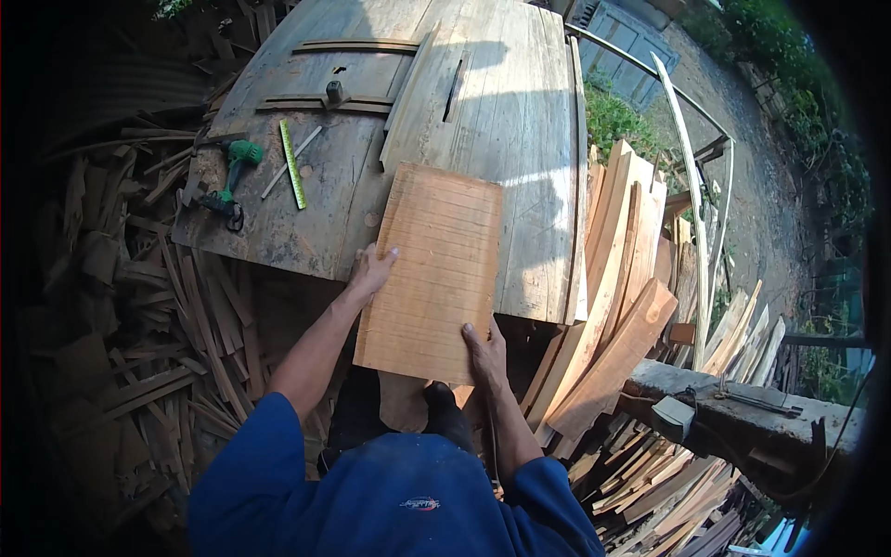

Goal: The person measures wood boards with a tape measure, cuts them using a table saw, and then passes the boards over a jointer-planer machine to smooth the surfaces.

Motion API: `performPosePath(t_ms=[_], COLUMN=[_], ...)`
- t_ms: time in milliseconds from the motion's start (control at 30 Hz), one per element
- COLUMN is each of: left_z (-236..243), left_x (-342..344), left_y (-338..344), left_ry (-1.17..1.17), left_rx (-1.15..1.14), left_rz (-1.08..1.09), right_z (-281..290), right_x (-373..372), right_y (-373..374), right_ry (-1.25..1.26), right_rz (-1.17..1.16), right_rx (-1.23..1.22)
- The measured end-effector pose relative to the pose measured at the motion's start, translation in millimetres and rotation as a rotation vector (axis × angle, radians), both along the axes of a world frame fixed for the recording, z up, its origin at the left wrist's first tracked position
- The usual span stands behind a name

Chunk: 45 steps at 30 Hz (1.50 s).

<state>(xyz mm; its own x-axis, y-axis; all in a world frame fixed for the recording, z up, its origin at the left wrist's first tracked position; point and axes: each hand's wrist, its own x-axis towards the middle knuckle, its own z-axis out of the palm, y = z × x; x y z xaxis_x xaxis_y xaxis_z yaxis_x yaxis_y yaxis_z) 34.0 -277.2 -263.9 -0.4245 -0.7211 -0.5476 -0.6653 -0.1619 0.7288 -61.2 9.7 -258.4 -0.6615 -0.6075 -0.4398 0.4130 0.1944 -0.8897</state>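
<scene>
A flat rectangular wooden board, marked with several dark lines across its width, lies partly over the near edge of a large worn wooden worktable. My left hand grips the board's left edge, thumb on top and the other fingers mostly out of sight. Lower down, my right hand holds the right edge near its closest corner, its thumb on the top face. The board's near end reaches past the table toward my body.
On the table's left are a green cordless drill, a yellow-green ruler, a thin stick and wooden strips with a small dark block. Leaning planks stand right; scrap wood heaps left. A beam juts in right.
</scene>
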Motion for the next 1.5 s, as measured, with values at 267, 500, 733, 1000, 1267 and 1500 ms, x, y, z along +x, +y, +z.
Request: performPosePath(t_ms=[267,500,733,1000,1267,1500], left_z=[31,48,24,7,8,10], left_x=[54,82,53,21,2,-4], left_y=[34,43,-3,-36,-48,-51], left_ry=[-0.034,-0.223,-0.233,-0.226,-0.299,-0.354], left_rx=[-0.432,-0.670,-0.852,-0.927,-0.932,-0.912], left_rz=[-0.275,-1.202,-1.190,-1.057,-1.068,-1.091], right_z=[50,-4,-14,-28,-35,-21], right_x=[24,-10,-41,-74,-89,-96], right_y=[-2,-32,-77,-116,-128,-134], right_ry=[0.968,1.206,1.178,1.202,1.267,1.223], right_rz=[0.821,0.843,0.793,0.764,0.756,0.780], right_rx=[0.763,0.523,0.457,0.489,0.506,0.489])
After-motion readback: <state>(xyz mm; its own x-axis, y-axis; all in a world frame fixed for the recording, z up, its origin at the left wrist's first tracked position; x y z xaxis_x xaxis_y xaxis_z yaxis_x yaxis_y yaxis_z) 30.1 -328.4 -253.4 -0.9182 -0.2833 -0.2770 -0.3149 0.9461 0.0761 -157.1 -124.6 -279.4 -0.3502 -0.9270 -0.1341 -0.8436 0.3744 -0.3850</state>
